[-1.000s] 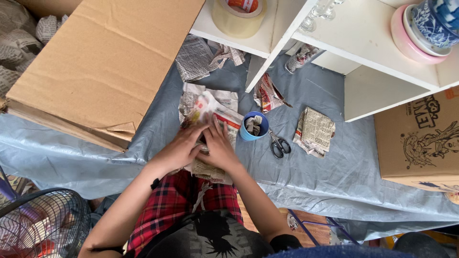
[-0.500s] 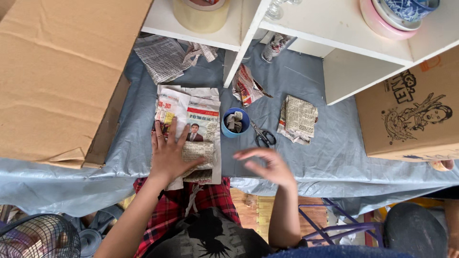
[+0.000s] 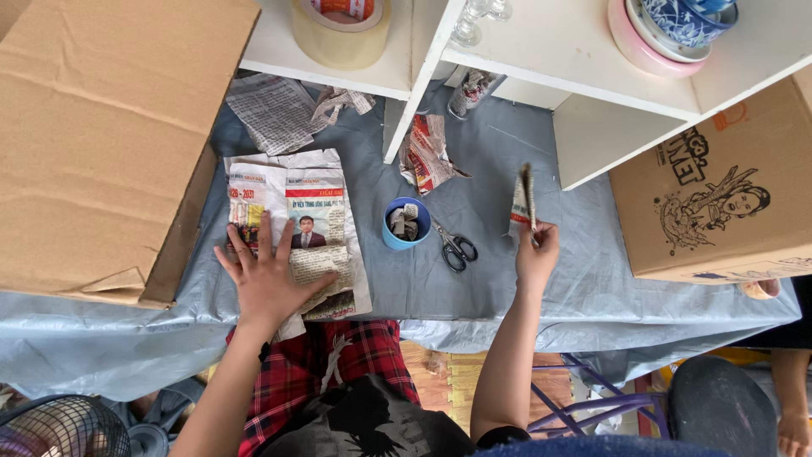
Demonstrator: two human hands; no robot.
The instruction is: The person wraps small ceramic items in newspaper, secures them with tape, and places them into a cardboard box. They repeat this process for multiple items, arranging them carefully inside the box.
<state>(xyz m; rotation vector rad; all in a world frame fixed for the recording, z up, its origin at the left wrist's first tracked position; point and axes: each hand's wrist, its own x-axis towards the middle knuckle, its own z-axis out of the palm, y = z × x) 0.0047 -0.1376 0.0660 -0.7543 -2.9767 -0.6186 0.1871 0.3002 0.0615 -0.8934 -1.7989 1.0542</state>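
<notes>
Right hand [image 3: 536, 254] moved right, lifted folded newspaper [image 3: 523, 200], pinched in grip; left hand [image 3: 269, 275] flat on newspaper sheet [image 3: 317, 195].

Lower part of the spread newspaper [image 3: 296, 228] hidden under the left hand [image 3: 269, 275], large cardboard box [image 3: 101, 127] left of that newspaper cut off by the top and left edges, tape roll [image 3: 340, 30] and stacked bowls [image 3: 668, 30] cropped at the top, contents of the blue cup [image 3: 406, 224] too small to tell.
</notes>
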